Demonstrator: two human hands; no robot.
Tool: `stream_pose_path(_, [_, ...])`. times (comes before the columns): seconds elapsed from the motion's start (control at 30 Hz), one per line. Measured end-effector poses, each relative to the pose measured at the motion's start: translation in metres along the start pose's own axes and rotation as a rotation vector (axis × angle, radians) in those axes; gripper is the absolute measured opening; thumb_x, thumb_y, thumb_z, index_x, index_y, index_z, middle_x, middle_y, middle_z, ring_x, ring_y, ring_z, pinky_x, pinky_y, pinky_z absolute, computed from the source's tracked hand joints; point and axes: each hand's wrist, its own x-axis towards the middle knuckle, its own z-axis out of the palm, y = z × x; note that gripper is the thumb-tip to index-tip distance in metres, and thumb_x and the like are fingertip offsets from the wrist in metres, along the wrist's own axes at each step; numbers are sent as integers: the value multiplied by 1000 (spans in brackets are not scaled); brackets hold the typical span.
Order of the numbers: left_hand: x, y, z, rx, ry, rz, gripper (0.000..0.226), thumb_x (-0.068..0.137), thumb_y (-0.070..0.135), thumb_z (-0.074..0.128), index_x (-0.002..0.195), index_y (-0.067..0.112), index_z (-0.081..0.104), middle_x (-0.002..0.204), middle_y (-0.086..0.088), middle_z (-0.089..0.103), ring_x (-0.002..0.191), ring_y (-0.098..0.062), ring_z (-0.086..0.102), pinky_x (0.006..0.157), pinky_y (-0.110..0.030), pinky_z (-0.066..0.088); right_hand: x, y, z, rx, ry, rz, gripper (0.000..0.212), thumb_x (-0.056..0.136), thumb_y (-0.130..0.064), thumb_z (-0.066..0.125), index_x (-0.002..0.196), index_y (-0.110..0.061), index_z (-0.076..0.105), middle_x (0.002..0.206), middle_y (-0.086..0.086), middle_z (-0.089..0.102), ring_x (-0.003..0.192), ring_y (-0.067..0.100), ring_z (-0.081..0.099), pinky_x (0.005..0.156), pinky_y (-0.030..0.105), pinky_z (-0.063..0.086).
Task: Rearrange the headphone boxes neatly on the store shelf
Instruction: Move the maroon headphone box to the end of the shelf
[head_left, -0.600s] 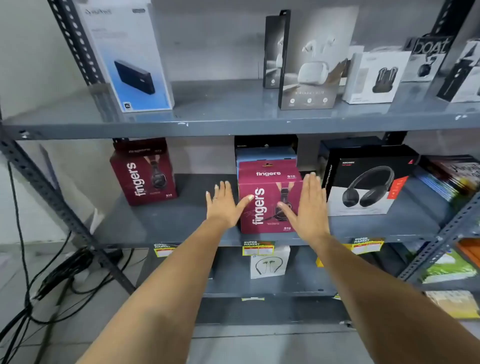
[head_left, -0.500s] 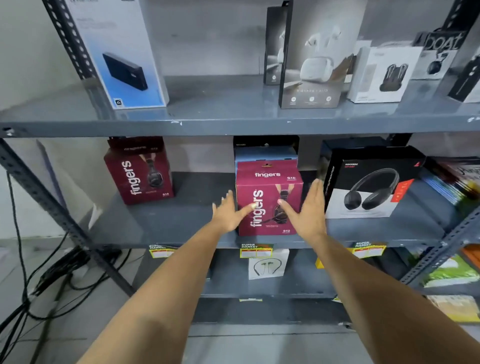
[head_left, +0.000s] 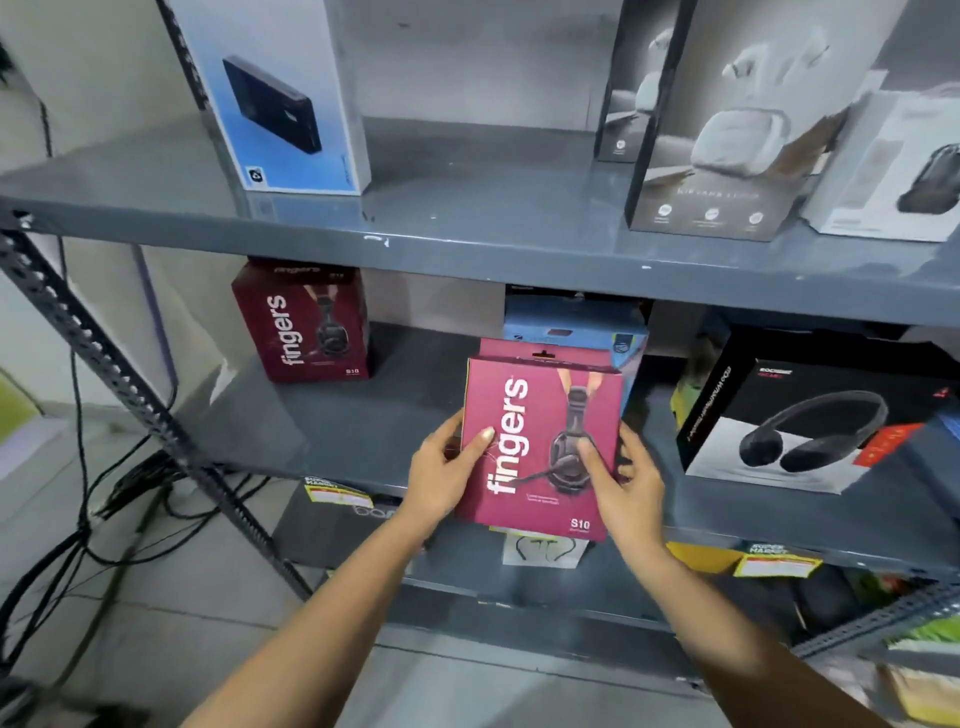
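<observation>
Both hands, left (head_left: 441, 478) and right (head_left: 631, 486), grip a pink box (head_left: 540, 447); a blue box (head_left: 571, 325) stands just behind, a black box (head_left: 810, 415) right, a dark red box (head_left: 304, 322) well left.

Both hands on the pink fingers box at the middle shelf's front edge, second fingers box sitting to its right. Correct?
Not quite. The head view shows the second fingers box to the left, further back on the middle shelf. The left hand and right hand do grip the pink fingers box at the front edge.
</observation>
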Motion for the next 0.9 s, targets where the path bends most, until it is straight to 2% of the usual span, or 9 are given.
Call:
stream_pose_path(0.07, [0,0,-15,15,3,-11,54,84,59,66,133,41,59,118,10,72,105,-10,70,96,-37,55,-6,-8,9,7,0,-19,81,74,-76,69,140,-30,62,115,-2,73,90,20,68,84,45,61])
stream_pose_path(0.23, [-2,4,-54,51,52,5,46,91,47,65,136,36,59,109,15,74,99,-6,70,92,-30,55,-12,-18,44,-5,-32,-66,83,70,-88,62,137,-39,61,106,-3,73,82,29,70,77,51,62])
stream_pose_path(0.37, [6,1,-97,45,80,-9,50,91,49,65,138,37,56,119,15,70,109,-6,65,92,-27,52,-14,-30,85,11,-89,-59,90,67,-89,63,141,-38,56,105,-7,74,83,21,72,82,52,62])
stream_pose_path(0.43, [10,-3,-120,20,125,-20,45,92,44,65,135,37,58,115,17,70,106,-6,65,86,-22,51,-18,-41,111,8,-145,-69,83,71,-81,67,140,-37,56,110,-12,74,87,15,73,86,50,62])
stream_pose_path(0.53, [18,-9,-155,-74,217,-42,41,92,37,68,132,33,60,110,15,73,100,-7,70,79,-19,56,-24,-59,155,6,-217,-95,66,86,-47,77,144,-27,53,111,-24,64,92,5,67,92,44,60])
stream_pose_path(0.6, [23,-14,-178,-111,246,-50,45,93,31,67,136,29,56,113,11,71,96,-2,69,70,-13,56,-23,-67,186,-15,-263,-130,68,88,-44,76,147,-23,49,117,-17,64,99,10,67,93,44,61])
stream_pose_path(0.7, [33,-23,-212,-82,248,-41,51,93,23,67,140,24,46,122,4,66,107,-11,67,79,-21,56,-15,-66,231,-77,-342,-153,73,85,-50,76,145,-24,45,131,1,68,114,21,68,95,49,60])
stream_pose_path(0.8, [45,-36,-243,-12,249,-49,59,91,13,69,143,13,41,134,-8,60,115,-20,62,88,-26,55,-8,-68,267,-120,-360,-159,64,84,-32,82,135,-28,44,126,5,70,113,25,69,93,51,60])
stream_pose_path(0.9, [56,-43,-265,53,292,-42,61,89,10,72,142,12,42,135,-11,60,120,-26,61,101,-45,52,-6,-77,290,-146,-374,-189,56,85,-19,82,127,-25,45,122,6,71,112,26,70,93,51,60])
